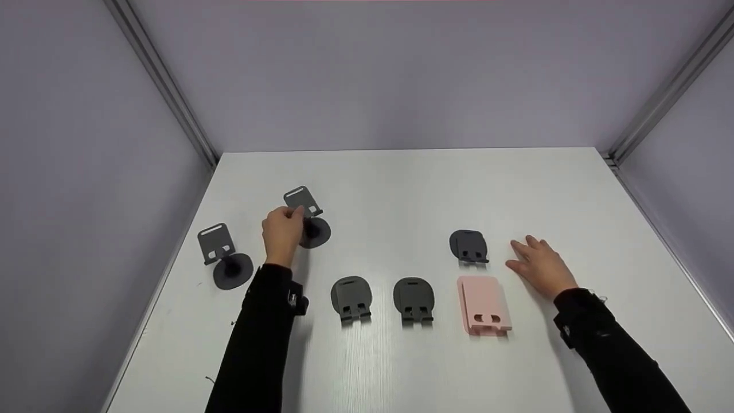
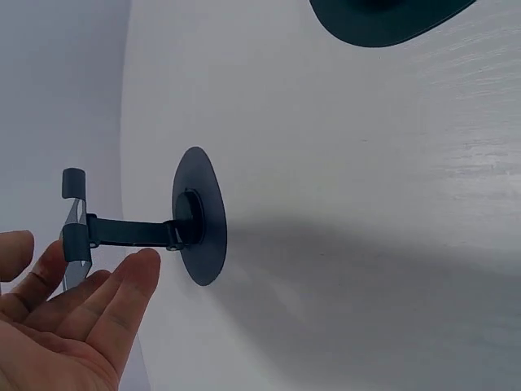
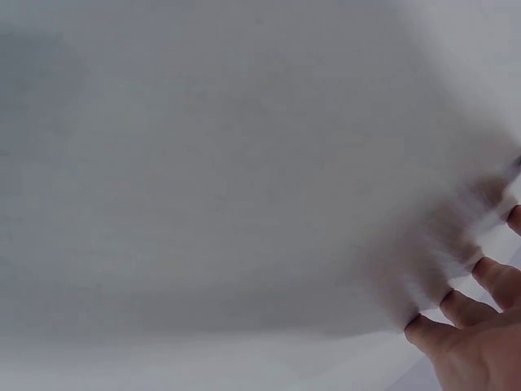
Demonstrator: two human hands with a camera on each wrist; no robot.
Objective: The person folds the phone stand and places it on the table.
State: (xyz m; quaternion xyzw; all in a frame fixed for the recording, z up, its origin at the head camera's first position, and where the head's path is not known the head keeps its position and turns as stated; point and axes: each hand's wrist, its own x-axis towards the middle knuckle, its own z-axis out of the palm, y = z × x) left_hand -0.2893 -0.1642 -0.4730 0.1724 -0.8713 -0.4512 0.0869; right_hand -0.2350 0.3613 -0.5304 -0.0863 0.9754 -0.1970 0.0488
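My left hand pinches an unfolded dark grey phone stand by its upper plate. In the left wrist view, the fingers lie around the plate edge, and the stand's arm runs to a round base on the table. At the far right of the row, my right hand rests on the tabletop, fingers spread and holding nothing. Nearest to it are a folded dark phone stand and a folded pink phone stand.
Left of my left hand stands another unfolded dark phone stand. Two folded dark grey stands, one left and one right, lie on the middle of the white table. Pale panels enclose the back and sides.
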